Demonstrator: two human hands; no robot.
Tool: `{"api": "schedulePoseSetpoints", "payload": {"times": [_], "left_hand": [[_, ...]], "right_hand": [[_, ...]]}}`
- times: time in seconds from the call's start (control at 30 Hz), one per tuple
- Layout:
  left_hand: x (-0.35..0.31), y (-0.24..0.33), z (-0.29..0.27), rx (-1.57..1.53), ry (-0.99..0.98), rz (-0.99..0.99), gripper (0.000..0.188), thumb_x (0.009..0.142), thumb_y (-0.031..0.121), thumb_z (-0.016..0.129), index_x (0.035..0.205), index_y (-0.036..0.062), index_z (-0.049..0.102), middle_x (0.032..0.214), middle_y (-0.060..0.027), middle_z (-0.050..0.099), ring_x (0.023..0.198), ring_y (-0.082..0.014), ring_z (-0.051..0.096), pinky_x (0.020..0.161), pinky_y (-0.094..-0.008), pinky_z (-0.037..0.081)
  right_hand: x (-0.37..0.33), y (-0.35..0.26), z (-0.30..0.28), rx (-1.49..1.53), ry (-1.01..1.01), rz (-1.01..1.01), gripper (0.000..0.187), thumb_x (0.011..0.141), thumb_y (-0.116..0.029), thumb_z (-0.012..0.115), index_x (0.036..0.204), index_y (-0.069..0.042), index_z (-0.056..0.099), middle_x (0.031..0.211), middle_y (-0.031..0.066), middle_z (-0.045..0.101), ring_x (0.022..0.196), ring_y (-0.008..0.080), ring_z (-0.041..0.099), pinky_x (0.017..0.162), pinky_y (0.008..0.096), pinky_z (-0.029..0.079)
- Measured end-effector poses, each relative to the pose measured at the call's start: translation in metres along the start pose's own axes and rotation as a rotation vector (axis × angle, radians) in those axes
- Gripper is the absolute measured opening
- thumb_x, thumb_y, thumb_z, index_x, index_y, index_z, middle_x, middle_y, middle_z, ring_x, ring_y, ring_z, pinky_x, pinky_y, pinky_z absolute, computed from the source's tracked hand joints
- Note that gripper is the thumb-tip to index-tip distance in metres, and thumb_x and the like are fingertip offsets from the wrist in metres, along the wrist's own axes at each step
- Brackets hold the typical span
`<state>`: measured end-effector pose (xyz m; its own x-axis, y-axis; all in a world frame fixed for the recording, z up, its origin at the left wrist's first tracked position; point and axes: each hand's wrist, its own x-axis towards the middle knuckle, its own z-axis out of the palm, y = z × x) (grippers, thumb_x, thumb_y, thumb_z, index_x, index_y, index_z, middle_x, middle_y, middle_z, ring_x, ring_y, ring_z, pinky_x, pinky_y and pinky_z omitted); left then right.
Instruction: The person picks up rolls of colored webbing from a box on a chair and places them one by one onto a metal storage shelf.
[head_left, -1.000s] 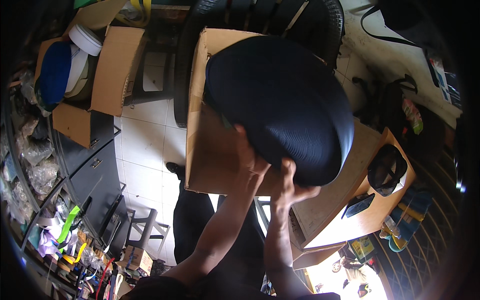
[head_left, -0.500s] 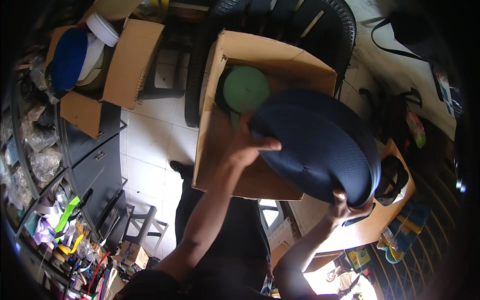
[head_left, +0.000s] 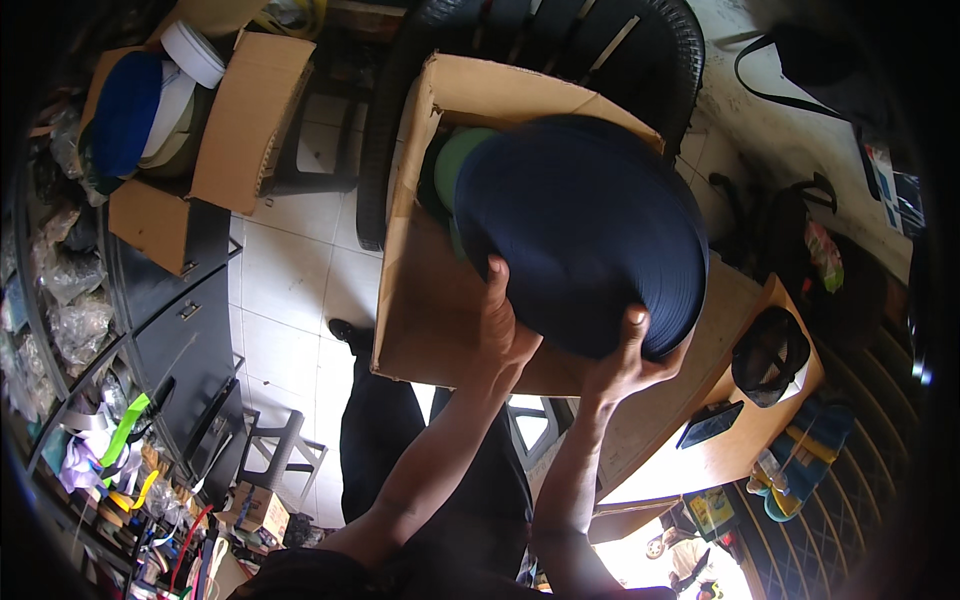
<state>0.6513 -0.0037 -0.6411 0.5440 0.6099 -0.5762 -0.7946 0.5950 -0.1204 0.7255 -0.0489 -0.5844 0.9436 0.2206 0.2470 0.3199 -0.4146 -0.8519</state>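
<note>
A large roll of dark navy webbing [head_left: 575, 230] is held tilted over the open cardboard box [head_left: 400, 290]. My left hand [head_left: 503, 325] grips its near lower edge, thumb on the flat face and fingers hidden beneath. At the roll's lower right edge, my right hand [head_left: 637, 360] holds it with the thumb on top. Inside the box lies a green roll [head_left: 457, 170], partly covered by the navy one. I cannot tell whether the navy roll touches the box.
A black chair [head_left: 380, 150] stands behind and under the box. At right, a wooden table [head_left: 690, 445] bears a small black roll [head_left: 770, 357] and a dark phone-like slab [head_left: 711, 424]. Another box [head_left: 250, 125] with blue and white rolls sits atop a dark cabinet [head_left: 185, 330] at left.
The navy roll has moved left and up, away from the table and over the box, covering most of the green roll. My right hand has moved left with it.
</note>
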Motion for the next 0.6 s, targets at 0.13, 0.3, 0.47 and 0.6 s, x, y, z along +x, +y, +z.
{"api": "schedulePoseSetpoints", "payload": {"times": [0.13,0.3,0.47,0.6], "left_hand": [[0.001,-0.003,-0.003,-0.188,-0.105,-0.088,0.064,0.076,0.038,0.08,0.128,0.0092,0.055,0.123,-0.005,0.06,0.116,-0.0218,0.056,0.105,-0.0412,0.043],[0.001,0.06,-0.007,0.386,-0.163,0.041,0.052,0.075,0.008,0.077,0.123,0.0085,0.058,0.112,-0.0051,0.064,0.114,-0.024,0.058,0.101,-0.0429,0.044],[-0.002,0.103,-0.043,0.681,-0.557,0.005,0.069,0.064,0.016,0.088,0.12,-0.0023,0.053,0.113,-0.0144,0.06,0.105,-0.024,0.06,0.088,-0.0341,0.051],[-0.028,0.061,-0.017,0.456,-0.947,-0.157,0.052,0.07,0.026,0.084,0.108,-0.0028,0.063,0.106,-0.0166,0.064,0.097,-0.0282,0.064,0.088,-0.0383,0.051]], "right_hand": [[0.001,0.005,-0.009,-0.064,-0.116,-0.124,0.074,0.077,-0.025,0.082,0.13,0.011,0.044,0.129,0.0224,0.047,0.113,0.0305,0.053,0.097,0.0423,0.048],[0.025,0.005,-0.049,-0.14,-0.162,-0.455,0.082,0.073,-0.038,0.083,0.125,0.005,0.037,0.124,0.0212,0.049,0.108,0.0314,0.055,0.094,0.0457,0.05],[0.041,-0.03,-0.071,-0.106,-0.473,-0.441,0.072,0.072,-0.037,0.083,0.116,0.004,0.044,0.114,0.0185,0.053,0.099,0.0291,0.057,0.087,0.0431,0.05],[0.05,-0.048,-0.082,-0.141,-0.707,-0.487,0.064,0.07,-0.036,0.082,0.108,0.002,0.049,0.106,0.0163,0.057,0.092,0.0273,0.059,0.082,0.041,0.051]]}}
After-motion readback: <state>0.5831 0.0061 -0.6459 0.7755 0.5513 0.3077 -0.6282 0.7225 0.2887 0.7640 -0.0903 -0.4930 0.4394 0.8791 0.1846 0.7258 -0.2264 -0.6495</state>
